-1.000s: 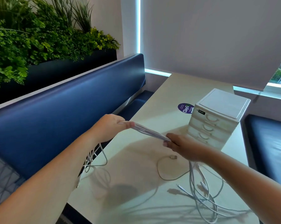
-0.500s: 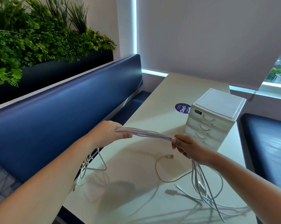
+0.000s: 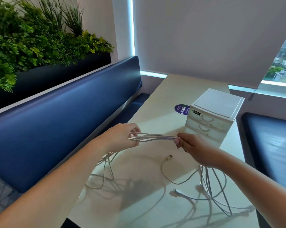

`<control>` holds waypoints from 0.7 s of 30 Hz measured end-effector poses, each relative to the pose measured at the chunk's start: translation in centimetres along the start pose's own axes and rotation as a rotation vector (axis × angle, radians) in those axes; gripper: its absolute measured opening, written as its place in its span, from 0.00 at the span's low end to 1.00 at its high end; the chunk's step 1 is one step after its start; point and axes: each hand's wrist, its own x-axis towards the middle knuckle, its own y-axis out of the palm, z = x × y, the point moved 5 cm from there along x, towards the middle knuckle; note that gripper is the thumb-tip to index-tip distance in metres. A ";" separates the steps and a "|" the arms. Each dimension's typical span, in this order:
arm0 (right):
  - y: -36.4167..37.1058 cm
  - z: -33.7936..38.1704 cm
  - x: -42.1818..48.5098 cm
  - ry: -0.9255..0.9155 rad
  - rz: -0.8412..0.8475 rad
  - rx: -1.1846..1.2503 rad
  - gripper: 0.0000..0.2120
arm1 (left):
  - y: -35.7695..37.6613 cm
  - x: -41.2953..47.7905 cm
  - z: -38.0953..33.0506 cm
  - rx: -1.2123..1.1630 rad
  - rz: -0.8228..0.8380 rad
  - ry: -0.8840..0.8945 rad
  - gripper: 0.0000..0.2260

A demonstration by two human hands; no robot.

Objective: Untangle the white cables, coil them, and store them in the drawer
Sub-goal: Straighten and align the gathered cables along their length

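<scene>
A bundle of several white cables (image 3: 155, 138) is stretched level above the table between my two hands. My left hand (image 3: 122, 137) grips one end with curled fingers, and loose strands hang from it to the table's left edge. My right hand (image 3: 193, 148) pinches the other end, with more strands dropping from it onto the table. One cable with a USB plug (image 3: 169, 157) lies loose on the tabletop. A small white drawer unit (image 3: 213, 116) stands just beyond my right hand, all its drawers closed.
The cream table (image 3: 155, 203) runs to the window wall. A purple round sticker (image 3: 181, 109) lies beside the drawer unit. Blue bench seats flank the table, the left bench back (image 3: 65, 112) topped by a planter of green plants (image 3: 32, 41).
My hands have drawn a little closer together and the cable bundle now lies level. The strands hanging from my left hand have come up onto the table's left edge.
</scene>
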 end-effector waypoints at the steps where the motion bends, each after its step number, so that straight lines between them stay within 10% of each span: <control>1: -0.2 0.5 0.0 -0.015 0.002 -0.020 0.15 | 0.1 0.1 -1.4 -0.029 -0.009 0.045 0.12; 21: -1.2 -0.6 -1.2 0.022 0.126 0.003 0.11 | -1.8 1.0 -8.4 -0.054 -0.054 0.180 0.22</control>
